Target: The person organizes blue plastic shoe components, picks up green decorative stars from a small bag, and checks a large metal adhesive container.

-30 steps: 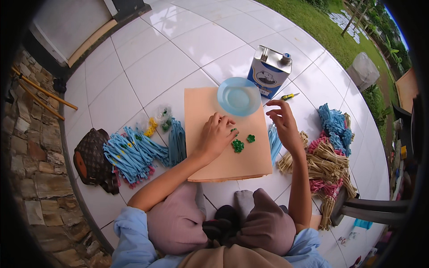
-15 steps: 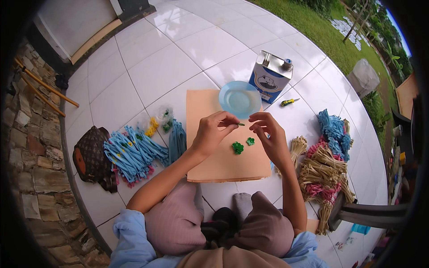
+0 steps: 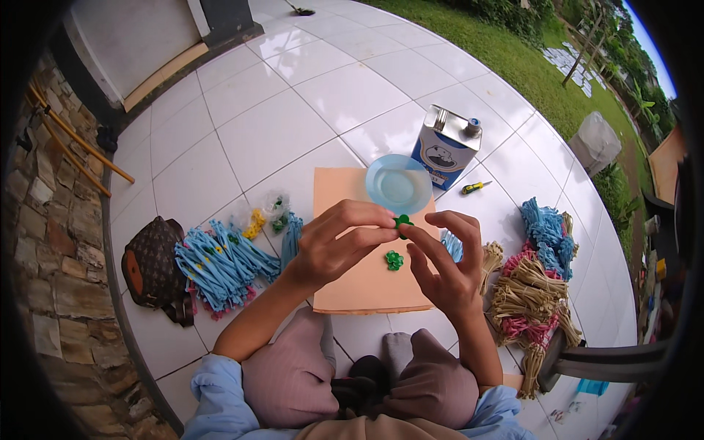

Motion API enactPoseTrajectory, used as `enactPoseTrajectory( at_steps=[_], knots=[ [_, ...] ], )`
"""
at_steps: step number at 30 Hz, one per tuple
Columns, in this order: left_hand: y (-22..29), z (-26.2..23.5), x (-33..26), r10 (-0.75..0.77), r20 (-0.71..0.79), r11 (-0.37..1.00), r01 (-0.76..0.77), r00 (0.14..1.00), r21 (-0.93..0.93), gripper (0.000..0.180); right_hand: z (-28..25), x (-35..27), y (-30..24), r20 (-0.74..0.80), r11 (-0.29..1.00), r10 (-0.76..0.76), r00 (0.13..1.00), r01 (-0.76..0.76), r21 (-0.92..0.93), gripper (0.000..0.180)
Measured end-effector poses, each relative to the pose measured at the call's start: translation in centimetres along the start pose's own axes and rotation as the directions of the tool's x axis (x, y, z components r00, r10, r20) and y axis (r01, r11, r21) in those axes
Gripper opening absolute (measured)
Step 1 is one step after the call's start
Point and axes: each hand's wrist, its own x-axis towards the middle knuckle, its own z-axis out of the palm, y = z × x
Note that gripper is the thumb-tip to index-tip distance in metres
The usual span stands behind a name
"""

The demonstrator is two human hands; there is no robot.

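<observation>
My left hand (image 3: pixel 345 240) pinches a small green plastic flower (image 3: pixel 402 226) between its fingertips, above a peach-coloured board (image 3: pixel 352 290). From the other side my right hand (image 3: pixel 449 270) reaches in, its index fingertip at the flower's edge. Its thumb and other fingers stand apart, with nothing seen between them. Below the hands a green flower cluster (image 3: pixel 394 260) lies on the board. A light blue plate (image 3: pixel 400 185) rests at the board's far end, and a bundle of blue strands (image 3: pixel 452 246) shows partly behind my right hand.
Beyond the plate stands a blue and white metal can (image 3: pixel 444 150), with a yellow-handled screwdriver (image 3: pixel 477 188) beside it. Left lie blue bundles (image 3: pixel 224 260), bags of small pieces (image 3: pixel 273 209) and a brown backpack (image 3: pixel 152 260). Right are beige and pink bundles (image 3: pixel 528 301) and a dark chair leg (image 3: pixel 609 363).
The green flower in my left hand, edge-on before, now shows its petals. My right index finger has come in to it. A smaller green piece on the board is no longer visible.
</observation>
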Motion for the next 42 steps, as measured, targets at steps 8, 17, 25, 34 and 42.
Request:
enactPoseTrajectory(
  at_steps=[8,17,25,34,42],
  knots=[
    [0.3,-0.3,-0.1,0.032,0.04,0.999,-0.033,0.999,0.018,0.021,0.5,-0.4,0.3,-0.046,0.997,-0.063,0.997,0.06,-0.056,0.037],
    [0.5,-0.1,-0.1,0.062,-0.004,0.997,-0.062,0.998,0.045,0.023,0.7,-0.5,0.3,-0.085,0.995,-0.081,0.993,0.076,-0.06,0.037],
    [-0.4,-0.2,-0.7,0.03,0.026,0.999,-0.03,0.999,0.026,0.023,1.0,-0.4,0.4,-0.026,0.989,0.088,0.996,-0.084,0.124,0.041],
    [-6.0,0.9,-7.7,-0.389,0.228,0.903,0.32,0.893,0.288,0.014,3.5,-4.6,4.2,0.678,0.807,0.401,0.616,-0.588,0.057,0.029],
    [-6.0,1.3,-9.8,-0.531,0.2,0.837,0.474,0.823,0.273,0.014,3.8,-6.1,5.3,0.766,0.769,0.389,0.511,-0.638,0.035,0.028]
  ],
)
